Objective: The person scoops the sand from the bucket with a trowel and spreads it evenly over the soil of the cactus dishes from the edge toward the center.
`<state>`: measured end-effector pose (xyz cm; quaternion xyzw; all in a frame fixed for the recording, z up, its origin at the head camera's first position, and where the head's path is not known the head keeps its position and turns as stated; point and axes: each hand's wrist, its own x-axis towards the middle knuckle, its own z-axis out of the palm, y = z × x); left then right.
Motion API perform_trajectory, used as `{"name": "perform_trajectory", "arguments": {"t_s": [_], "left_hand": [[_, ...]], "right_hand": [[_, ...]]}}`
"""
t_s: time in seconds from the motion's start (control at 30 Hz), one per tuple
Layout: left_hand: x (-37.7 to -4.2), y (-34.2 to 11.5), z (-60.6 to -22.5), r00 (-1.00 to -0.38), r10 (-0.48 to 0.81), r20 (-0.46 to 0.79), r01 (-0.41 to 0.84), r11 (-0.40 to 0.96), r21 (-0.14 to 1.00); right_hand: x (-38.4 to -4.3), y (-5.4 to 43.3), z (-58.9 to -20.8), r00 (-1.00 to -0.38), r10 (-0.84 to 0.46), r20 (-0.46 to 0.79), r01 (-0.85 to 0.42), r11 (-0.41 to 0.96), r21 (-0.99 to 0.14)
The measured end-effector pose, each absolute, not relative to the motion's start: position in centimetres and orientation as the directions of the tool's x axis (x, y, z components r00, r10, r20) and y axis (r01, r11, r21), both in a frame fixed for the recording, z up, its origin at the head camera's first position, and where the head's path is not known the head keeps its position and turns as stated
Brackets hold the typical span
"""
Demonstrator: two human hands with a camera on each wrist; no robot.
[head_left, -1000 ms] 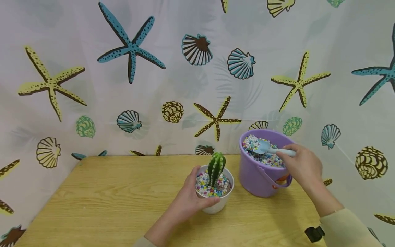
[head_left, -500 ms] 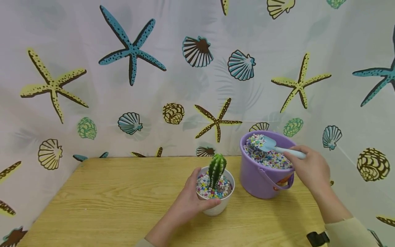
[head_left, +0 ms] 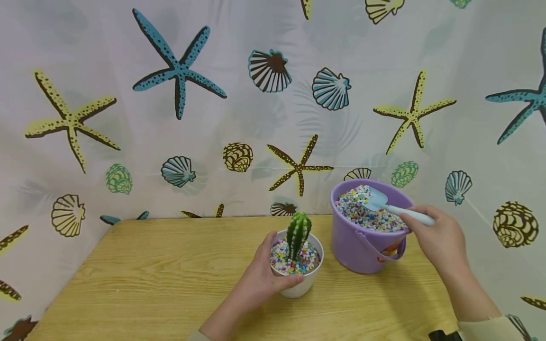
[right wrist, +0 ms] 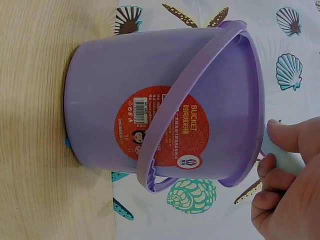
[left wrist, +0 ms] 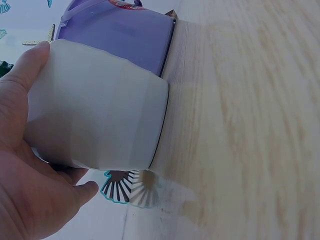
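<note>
Compared with a second ago, the right hand (head_left: 439, 239) and its pale blue scoop (head_left: 396, 210) have shifted to the person's right, while the left hand (head_left: 259, 274) and the white pot (head_left: 299, 287) look almost unmoved. Thumb and curled fingers of the right hand grip the scoop's handle end, probably for reach and control while the knuckles stay out of the load. Its blade slopes across the purple bucket (head_left: 356, 251), among multicoloured pebbles (head_left: 368, 219); how many it carries is unclear. Behind it, the right forearm comes in from the lower right corner, the hand just beyond the bucket's rim.

Standing on the bench (head_left: 149, 274) just left of the bucket, apart from it, the pot holds an upright green cactus (head_left: 297, 235) ringed with similar pebbles. Wrapped round the pot's near left side, thumb in front and fingers reaching behind, the left hand clamps it, likely to keep it steady. That forearm rises diagonally from the bottom edge. Bucket and pot sit close together, presumably for a short reach between them.
</note>
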<state>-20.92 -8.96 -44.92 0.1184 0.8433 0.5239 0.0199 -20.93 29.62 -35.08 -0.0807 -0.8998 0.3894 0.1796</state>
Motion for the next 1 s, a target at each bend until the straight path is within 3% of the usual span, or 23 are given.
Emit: {"name": "perform_trajectory", "arguments": {"t_s": [0.57, 1.0], "left_hand": [[-20.7, -9.0, -44.7, -0.972, 0.219, 0.089, 0.177, 0.422, 0.889], [-20.8, -9.0, -44.8, -0.971, 0.221, 0.089, 0.177, 0.421, 0.890]], "right_hand": [[-20.3, 29.9, -36.6, -0.911, 0.362, 0.198, 0.027, 0.533, -0.846], [-20.0, 29.5, -36.7, -0.906, 0.371, 0.204, 0.037, 0.550, -0.834]]}}
